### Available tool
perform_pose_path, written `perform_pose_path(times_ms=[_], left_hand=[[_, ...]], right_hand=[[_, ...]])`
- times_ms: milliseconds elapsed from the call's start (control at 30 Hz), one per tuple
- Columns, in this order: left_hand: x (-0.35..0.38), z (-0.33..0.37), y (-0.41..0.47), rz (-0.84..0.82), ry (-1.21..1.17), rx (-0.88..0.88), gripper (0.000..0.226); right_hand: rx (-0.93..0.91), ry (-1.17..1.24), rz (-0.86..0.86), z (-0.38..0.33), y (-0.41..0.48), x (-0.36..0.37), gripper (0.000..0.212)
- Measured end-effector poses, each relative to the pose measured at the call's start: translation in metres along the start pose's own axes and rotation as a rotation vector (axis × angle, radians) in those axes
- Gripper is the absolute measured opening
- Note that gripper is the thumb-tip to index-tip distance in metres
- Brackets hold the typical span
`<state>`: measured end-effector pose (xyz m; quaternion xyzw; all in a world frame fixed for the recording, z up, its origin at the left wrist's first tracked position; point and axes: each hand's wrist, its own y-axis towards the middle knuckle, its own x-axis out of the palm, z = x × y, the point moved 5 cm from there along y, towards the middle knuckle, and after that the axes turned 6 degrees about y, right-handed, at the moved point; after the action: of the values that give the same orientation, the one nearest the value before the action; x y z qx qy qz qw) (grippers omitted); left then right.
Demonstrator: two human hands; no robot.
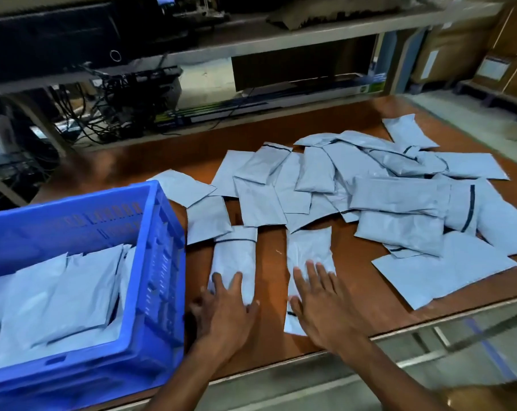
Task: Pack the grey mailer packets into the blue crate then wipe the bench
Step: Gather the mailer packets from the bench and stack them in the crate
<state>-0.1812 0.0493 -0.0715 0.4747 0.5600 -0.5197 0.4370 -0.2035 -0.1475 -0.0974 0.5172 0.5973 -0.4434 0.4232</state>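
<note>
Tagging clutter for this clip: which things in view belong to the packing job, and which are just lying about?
Job: blue crate holding packed packets; loose grey packets on the bench; left hand and right hand, each flat on a packet.
Lying about: dark monitor, tangled cables, cardboard boxes, all off the bench. No wiping cloth shows.
</note>
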Motion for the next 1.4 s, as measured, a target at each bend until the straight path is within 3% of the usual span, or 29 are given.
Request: perform_pose_path(times_ms=[133, 200, 300, 367, 533, 633, 700, 800, 967, 1067, 1267, 1400], left_hand=[[-0.016, -0.004, 0.008, 0.139, -0.142, 0.014, 0.074], [-0.013, 0.003, 0.029, 0.128, -0.194, 0.047, 0.079], [0.012, 0.02, 0.039, 0.063, -0.129, 0.11, 0.078], [0.019, 0.026, 0.034, 0.151, -0.089, 0.115, 0.071], [0.018, 0.024, 0.028, 0.187, -0.011, 0.159, 0.064], [0.005, 0.022, 0.014, 0.173, -0.09, 0.166, 0.065], [-0.022, 0.021, -0.002, 0.215, -0.14, 0.195, 0.064], [-0.09, 0.006, -0.031, 0.359, -0.261, 0.257, 0.064], [-0.211, -0.081, -0.076, 0.723, -0.386, 0.313, 0.063], [-0.233, -0.169, -0.072, 0.835, -0.308, 0.22, 0.06], [-0.174, -0.347, -0.021, 0.588, -0.152, -0.051, 0.059], [-0.114, -0.428, 0.008, 0.36, -0.063, -0.155, 0.061]], right_hand=[[0.108, 0.037, 0.053, -0.003, 0.008, -0.014, 0.076], [0.135, 0.035, 0.036, 0.001, 0.022, -0.006, 0.081], [0.101, 0.003, 0.035, 0.002, 0.028, 0.007, 0.073], [0.073, -0.008, 0.051, 0.001, 0.025, 0.009, 0.069], [-0.008, -0.015, 0.046, -0.004, 0.014, 0.014, 0.08], [-0.054, 0.006, 0.071, -0.005, 0.005, 0.007, 0.088], [-0.045, 0.068, 0.157, -0.012, -0.001, -0.011, 0.087], [-0.084, 0.174, 0.369, -0.041, -0.001, -0.062, 0.063], [-0.358, 0.41, 0.619, -0.147, 0.003, -0.168, 0.056], [-0.496, 0.461, 0.698, -0.229, 0.003, -0.204, 0.052], [-0.614, 0.22, 0.463, -0.367, 0.051, -0.156, 0.059], [-0.517, 0.016, 0.227, -0.396, 0.088, -0.099, 0.059]])
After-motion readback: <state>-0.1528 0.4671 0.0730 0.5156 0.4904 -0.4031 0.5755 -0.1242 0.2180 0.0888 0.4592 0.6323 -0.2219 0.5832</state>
